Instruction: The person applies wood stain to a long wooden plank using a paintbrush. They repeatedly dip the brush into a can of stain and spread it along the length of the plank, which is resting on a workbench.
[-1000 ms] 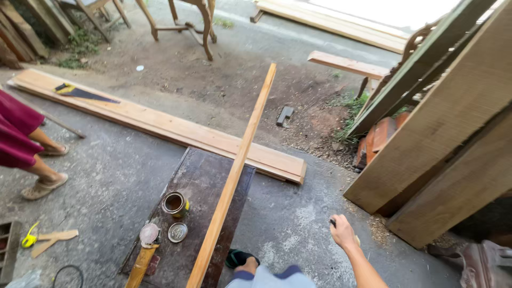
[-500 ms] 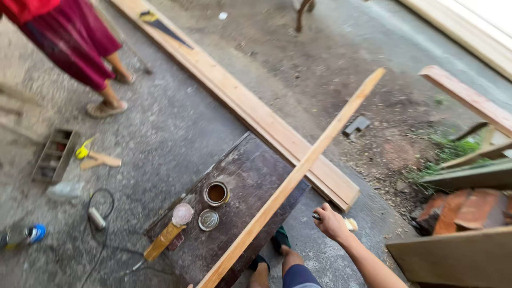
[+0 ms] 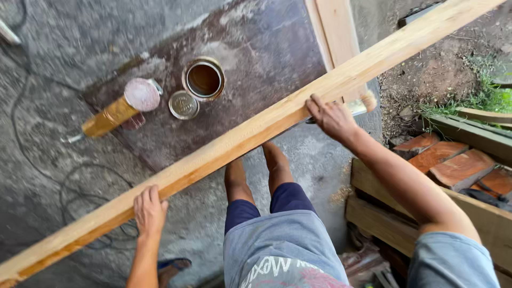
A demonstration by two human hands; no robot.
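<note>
left hand [image 3: 150, 209] clamped over the long wooden plank [image 3: 256, 133], right hand [image 3: 332, 118] gripping the paintbrush [image 3: 358, 104] on it: i'd go with long, even strokes along the grain.

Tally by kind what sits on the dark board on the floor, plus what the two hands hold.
Open tin: 1
Loose tin lid: 1
Bottle lying on its side: 1
Long wooden plank, under left hand: 1
Paintbrush, in right hand: 1
Total: 5

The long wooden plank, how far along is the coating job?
Done: the open tin sits with its lid off. In hand: the left hand steadies the plank; the right hand holds a brush against it. Left: the visible face shows no clear wet sheen.
</note>
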